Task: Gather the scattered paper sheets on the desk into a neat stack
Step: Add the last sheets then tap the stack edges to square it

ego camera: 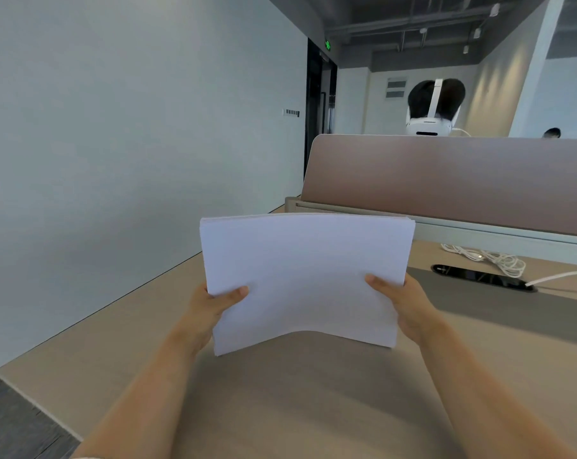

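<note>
Two-handed hold on the paper stack [307,279]: pinched at its 9 o'clock edge by the left hand [214,304], at 3 o'clock by the right hand [404,304], thumbs in front. Held upright over the desk [280,409], long axis from 9 to 3, equally near both hands.

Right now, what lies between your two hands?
Only the paper stack, held by the left hand and right hand at its sides, per the head view.
</note>
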### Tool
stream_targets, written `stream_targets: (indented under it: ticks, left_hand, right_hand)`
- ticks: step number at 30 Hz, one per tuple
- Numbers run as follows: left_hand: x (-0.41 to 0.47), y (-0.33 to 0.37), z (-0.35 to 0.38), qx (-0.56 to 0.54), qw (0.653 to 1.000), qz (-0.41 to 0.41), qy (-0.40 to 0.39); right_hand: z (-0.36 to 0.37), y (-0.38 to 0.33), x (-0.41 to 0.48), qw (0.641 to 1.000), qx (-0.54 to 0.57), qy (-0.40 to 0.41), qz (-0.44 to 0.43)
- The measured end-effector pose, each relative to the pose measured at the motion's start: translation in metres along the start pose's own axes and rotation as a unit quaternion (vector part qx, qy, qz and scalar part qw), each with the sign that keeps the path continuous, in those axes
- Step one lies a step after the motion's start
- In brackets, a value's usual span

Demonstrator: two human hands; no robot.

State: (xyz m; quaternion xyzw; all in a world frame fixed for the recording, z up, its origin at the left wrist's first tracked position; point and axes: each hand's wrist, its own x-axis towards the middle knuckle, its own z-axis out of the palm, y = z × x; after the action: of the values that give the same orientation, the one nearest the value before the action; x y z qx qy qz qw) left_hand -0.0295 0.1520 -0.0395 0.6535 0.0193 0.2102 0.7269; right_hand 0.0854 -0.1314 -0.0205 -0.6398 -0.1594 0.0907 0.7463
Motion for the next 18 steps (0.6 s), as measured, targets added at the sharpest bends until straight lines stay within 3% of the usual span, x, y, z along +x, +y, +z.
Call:
stream_targets:
  ticks: [9, 18]
  left_hand:
    - [0.007, 0.005, 0.009, 0.024, 0.998, 0.022, 0.051]
    - [0.002, -0.013, -0.001, 0.004, 0.999, 0.011, -0.03]
  right_hand:
    - [0.009, 0.002, 0.006, 0.998, -0.001, 0.068, -0.007]
    - [0.005, 0.022, 0.004, 0.998, -0.039, 0.051, -0.011]
